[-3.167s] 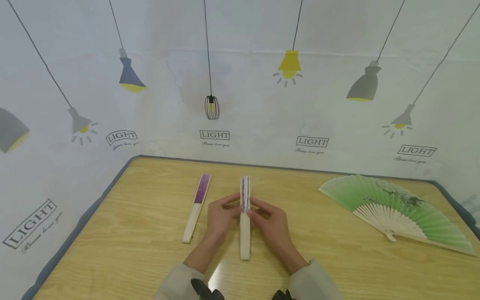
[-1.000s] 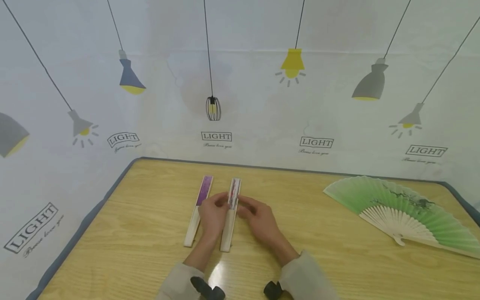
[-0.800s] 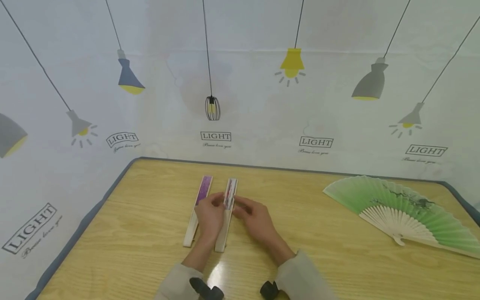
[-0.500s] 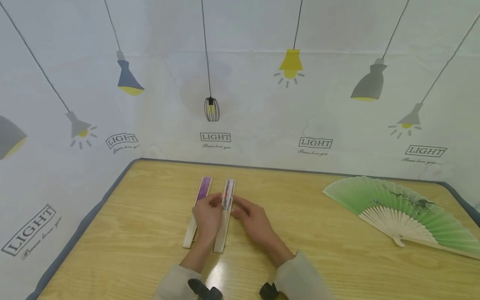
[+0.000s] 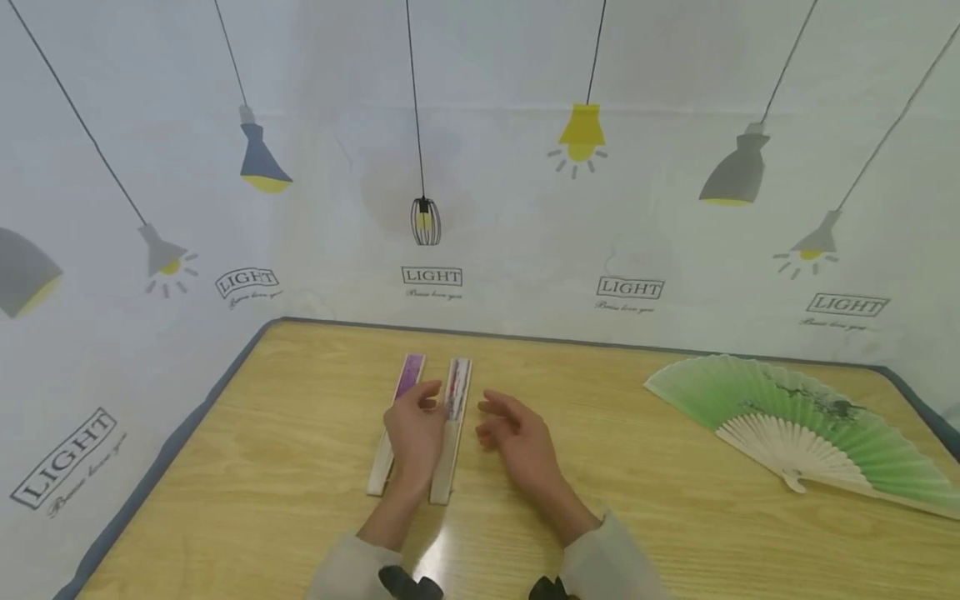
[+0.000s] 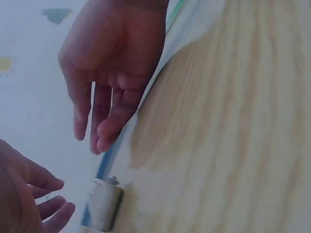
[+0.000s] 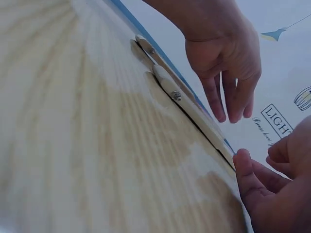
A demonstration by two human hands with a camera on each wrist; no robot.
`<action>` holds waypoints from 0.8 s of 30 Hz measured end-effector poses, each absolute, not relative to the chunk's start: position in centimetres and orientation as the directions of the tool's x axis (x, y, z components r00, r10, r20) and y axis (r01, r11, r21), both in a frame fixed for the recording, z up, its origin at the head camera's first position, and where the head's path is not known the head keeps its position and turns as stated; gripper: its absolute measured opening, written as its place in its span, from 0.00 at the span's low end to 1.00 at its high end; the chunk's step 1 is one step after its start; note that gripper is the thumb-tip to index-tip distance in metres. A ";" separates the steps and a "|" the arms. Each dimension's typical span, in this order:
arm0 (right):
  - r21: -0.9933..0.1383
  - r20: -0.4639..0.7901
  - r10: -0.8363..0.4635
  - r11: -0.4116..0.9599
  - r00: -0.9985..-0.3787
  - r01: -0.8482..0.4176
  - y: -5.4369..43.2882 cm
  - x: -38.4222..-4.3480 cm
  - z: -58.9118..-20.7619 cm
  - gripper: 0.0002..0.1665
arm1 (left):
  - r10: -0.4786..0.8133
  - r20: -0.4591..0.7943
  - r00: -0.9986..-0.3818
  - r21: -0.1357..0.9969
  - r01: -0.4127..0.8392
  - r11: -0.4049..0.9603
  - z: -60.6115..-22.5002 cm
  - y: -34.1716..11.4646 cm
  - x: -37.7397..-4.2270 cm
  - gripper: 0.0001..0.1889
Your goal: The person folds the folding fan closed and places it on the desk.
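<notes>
Two folded hand fans lie side by side on the wooden table [image 5: 285,467] in the head view. The left one has purple cloth [image 5: 409,375]; the other, a folded fan with a white and red pattern [image 5: 458,390], lies just right of it. My left hand [image 5: 415,433] hovers over the space between them, covering part of the purple fan, fingers loosely bent and holding nothing. To the right of the patterned fan, my right hand [image 5: 522,442] is apart from it, fingers relaxed. The right wrist view shows the riveted end of the patterned fan [image 7: 170,87].
A spread green fan [image 5: 795,417] with a dark branch print lies at the table's right. Behind the table hangs a white cloth [image 5: 517,208] printed with lamps. A dark blue border [image 5: 480,333] runs along the table's far edge.
The patterned fan has shifted left, tilting parallel to the purple one. Since half a second ago, both hands have let go of it, and the right hand has drawn away to the right.
</notes>
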State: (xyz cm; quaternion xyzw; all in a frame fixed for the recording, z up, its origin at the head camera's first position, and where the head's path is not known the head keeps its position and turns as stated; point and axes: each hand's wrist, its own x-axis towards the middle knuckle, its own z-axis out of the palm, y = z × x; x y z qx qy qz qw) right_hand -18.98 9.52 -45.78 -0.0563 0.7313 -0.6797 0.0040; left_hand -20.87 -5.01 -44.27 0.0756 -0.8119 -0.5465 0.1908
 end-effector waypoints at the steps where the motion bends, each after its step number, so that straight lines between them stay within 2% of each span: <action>1: -0.995 0.075 -0.063 0.056 -0.995 -0.078 9.9 -18.7 -45.6 0.21 | -0.328 0.243 -0.913 0.918 0.107 0.381 -44.0 -4.8 -20.7 0.15; 6: -0.996 0.090 0.050 0.024 -0.995 -0.089 12.3 -17.4 -45.1 0.19 | -0.280 0.261 -0.924 0.945 0.186 0.269 -42.7 -2.5 -19.4 0.15; 10: -0.992 0.116 0.170 0.061 -0.979 -0.107 14.7 -16.2 -44.7 0.17 | -0.210 0.260 -0.942 0.957 0.222 0.188 -42.8 0.4 -19.0 0.15; 17: -0.987 0.146 0.439 0.132 -0.887 -0.097 19.5 -14.1 -45.4 0.14 | -0.113 0.228 -0.967 0.974 0.224 0.045 -44.7 5.5 -18.3 0.14; 22: -0.982 0.150 0.545 0.179 -0.825 -0.060 22.2 -12.6 -46.0 0.15 | -0.062 0.200 -0.978 0.979 0.202 -0.026 -45.8 8.3 -18.0 0.14; 24: -0.987 0.133 0.579 0.153 -0.804 -0.052 23.4 -12.0 -46.2 0.15 | -0.055 0.195 -0.979 0.980 0.197 -0.040 -46.0 9.4 -17.8 0.15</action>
